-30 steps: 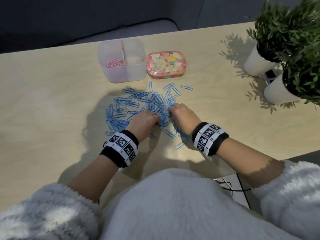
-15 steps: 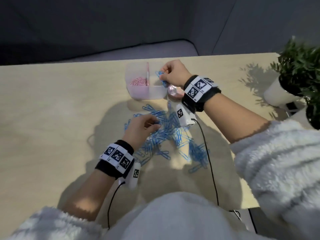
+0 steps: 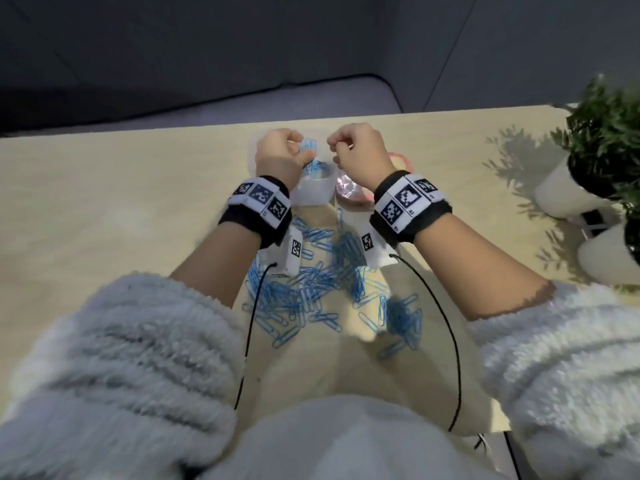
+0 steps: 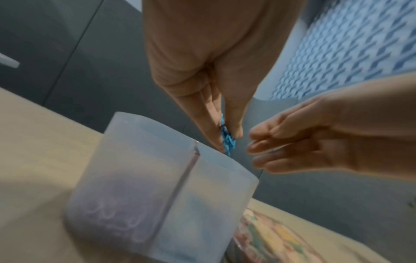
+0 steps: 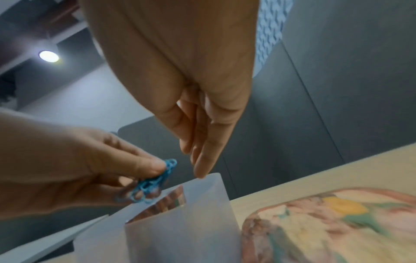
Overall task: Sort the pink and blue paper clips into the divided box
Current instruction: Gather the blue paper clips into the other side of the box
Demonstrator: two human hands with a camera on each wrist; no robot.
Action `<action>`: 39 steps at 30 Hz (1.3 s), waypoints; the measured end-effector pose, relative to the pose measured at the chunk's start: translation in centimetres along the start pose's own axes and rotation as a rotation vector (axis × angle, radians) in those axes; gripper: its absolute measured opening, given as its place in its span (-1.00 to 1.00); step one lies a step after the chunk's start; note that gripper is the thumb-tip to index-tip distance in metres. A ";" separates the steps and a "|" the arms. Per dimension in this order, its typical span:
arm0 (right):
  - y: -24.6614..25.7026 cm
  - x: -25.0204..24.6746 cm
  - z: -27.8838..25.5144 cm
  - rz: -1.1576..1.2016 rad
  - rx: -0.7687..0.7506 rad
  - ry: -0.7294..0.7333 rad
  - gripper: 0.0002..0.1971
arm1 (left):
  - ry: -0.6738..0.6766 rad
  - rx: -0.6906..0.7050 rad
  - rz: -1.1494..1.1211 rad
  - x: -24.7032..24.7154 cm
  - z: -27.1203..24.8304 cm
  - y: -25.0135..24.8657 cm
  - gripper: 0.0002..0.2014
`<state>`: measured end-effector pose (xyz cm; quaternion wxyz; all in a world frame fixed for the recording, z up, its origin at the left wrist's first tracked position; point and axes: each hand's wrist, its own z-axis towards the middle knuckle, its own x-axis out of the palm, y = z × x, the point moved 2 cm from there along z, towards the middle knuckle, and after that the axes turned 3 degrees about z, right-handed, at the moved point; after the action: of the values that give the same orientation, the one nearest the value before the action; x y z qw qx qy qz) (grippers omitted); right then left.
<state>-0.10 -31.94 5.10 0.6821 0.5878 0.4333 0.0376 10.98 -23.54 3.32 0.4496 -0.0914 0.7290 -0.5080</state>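
Sleeves (image 3: 114,368) of pale fluffy fleece frame the nearest part of your view, with thin black cables (image 3: 251,334) running from the white camera units under your banded wrists. Beyond them, on the light wooden table (image 3: 104,209), a loose heap of blue paper clips (image 3: 311,289) lies scattered between your forearms.

Farther on, both hands are raised over the translucent plastic divided box (image 4: 162,195). Your left hand (image 3: 278,157) pinches a small bunch of blue clips (image 5: 155,181) between thumb and fingertips, just above the box's rim, over the right-hand compartment as far as the wrist views show. Your right hand (image 3: 356,152) hovers just beside it with its fingers straight and together, pointing down at the box's near corner and holding nothing.

Pink paper clips (image 4: 117,218) show faintly through the wall of the left compartment. The floral pink tin (image 5: 333,226) sits just right of the box. At the far right stand leafy green plants (image 3: 609,133) in white pots.
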 end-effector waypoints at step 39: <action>-9.1 3.1 -13.5 -0.597 -0.060 0.366 -0.65 | 0.628 0.605 0.849 4.5 -10.7 5.7 -0.64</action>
<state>-10.91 -22.63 -3.32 0.5910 0.3984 0.6999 -0.0463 2.22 -16.51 -3.08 0.3821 0.4933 0.6230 -0.4717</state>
